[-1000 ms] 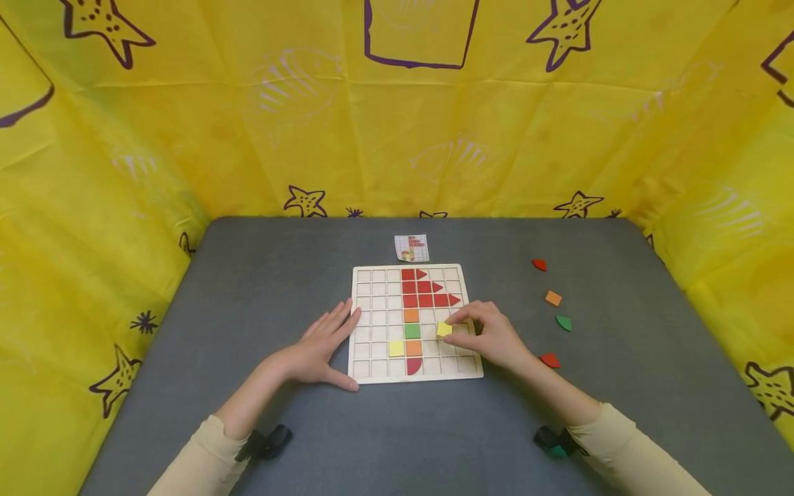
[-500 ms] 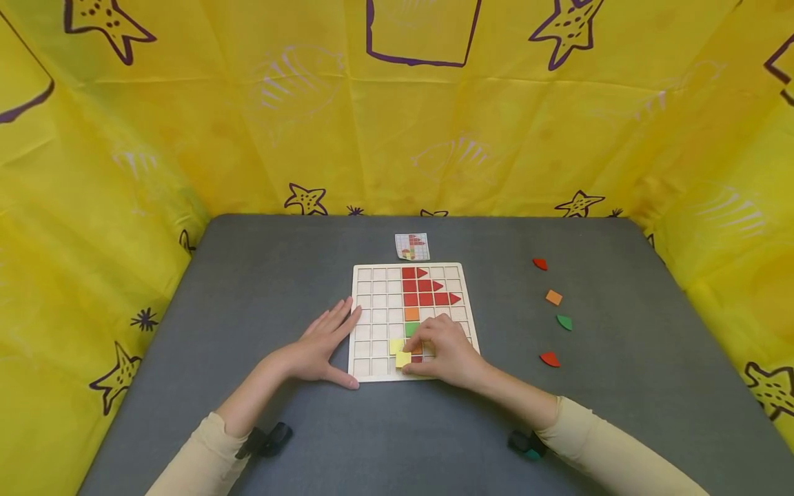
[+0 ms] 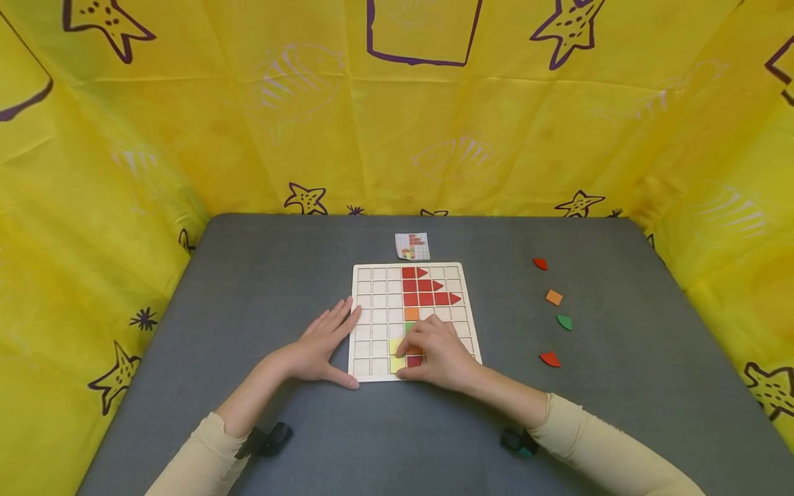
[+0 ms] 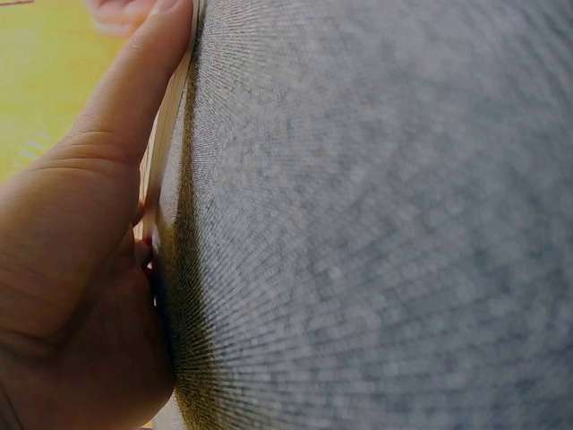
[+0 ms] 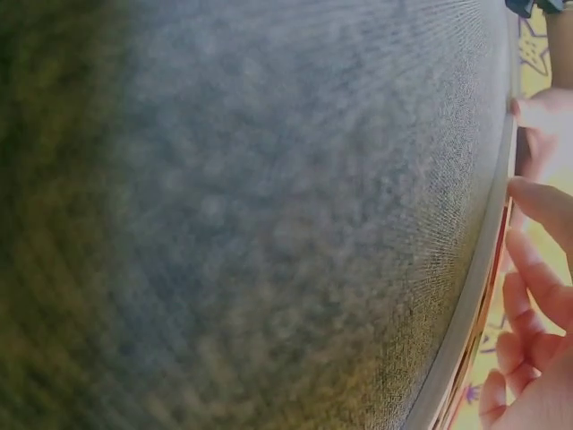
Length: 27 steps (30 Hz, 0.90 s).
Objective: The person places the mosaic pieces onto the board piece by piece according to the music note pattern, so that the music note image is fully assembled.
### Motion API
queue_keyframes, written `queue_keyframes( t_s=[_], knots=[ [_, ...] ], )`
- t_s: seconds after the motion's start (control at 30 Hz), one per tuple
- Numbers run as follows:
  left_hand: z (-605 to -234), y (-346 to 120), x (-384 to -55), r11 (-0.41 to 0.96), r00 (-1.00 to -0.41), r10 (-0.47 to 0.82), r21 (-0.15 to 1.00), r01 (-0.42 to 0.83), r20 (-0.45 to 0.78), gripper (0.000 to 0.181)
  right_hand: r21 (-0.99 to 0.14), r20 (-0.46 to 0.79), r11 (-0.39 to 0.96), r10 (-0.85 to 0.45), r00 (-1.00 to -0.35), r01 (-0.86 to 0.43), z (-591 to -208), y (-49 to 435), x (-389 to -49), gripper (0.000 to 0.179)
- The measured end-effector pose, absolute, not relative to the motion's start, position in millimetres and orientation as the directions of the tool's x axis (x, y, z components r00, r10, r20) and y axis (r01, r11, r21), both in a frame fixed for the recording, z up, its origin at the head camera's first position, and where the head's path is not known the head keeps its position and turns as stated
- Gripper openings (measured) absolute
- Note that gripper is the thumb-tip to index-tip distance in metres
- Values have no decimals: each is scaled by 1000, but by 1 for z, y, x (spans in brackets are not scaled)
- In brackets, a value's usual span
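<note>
Right hand (image 3: 437, 355) fingers (image 3: 406, 342) curled and pinching a yellow square tile (image 3: 397, 364), pressing it down into a bottom-row cell of the wooden grid board (image 3: 372, 324), directly below the other yellow tile (image 3: 395, 345) and left of the red half-round piece (image 3: 414, 361); the grip looks set to seat the tile flush in its slot. Left hand (image 3: 319, 348) lies flat, fingers straight and together along the board's left edge, thumb at its near-left corner, apparently bracing the board so it doesn't slide; the left wrist view shows the same, fingers (image 4: 143, 72) laid against the board rim. Above the hands on the board: orange and green squares, then the red squares and triangles (image 3: 428, 286). Behind the board a pattern card (image 3: 412, 246); right of the board on the grey table (image 3: 248, 289) four loose pieces, with an orange square (image 3: 554, 297) among them. Versus a second ago: the right hand held the yellow tile over the board's right-centre cells; it has crossed left and down to the bottom row. The left hand, the board and the loose pieces are unchanged.
</note>
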<state>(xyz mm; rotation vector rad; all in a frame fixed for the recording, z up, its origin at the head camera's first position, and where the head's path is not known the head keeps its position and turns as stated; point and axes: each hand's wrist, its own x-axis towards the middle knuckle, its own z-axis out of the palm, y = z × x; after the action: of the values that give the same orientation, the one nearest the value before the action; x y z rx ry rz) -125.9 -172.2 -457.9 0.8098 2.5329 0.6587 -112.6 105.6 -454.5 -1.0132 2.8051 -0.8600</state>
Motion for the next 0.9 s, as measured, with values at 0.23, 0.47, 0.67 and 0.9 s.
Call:
queue_keyframes(
  t_s=[0.23,0.47,0.67,0.9],
  knots=[
    [-457,-172,-126,717,-754,618,551,426,-221,126,-554,136,612,-602,-787,-564,-455,108,-114,22],
    [-460,-171,-126,719,-751,622,542,436,-220,127,-647,148,587,-528,-836,-486,-454,136,-123,23],
    [-460,-171,-126,728,-757,610,544,417,-236,127,-696,113,624,-393,-913,-355,-452,183,-131,27],
    [-459,-171,-126,729,-758,609,542,418,-235,127,-699,70,688,-205,-976,-195,-451,240,-138,28]
  ],
)
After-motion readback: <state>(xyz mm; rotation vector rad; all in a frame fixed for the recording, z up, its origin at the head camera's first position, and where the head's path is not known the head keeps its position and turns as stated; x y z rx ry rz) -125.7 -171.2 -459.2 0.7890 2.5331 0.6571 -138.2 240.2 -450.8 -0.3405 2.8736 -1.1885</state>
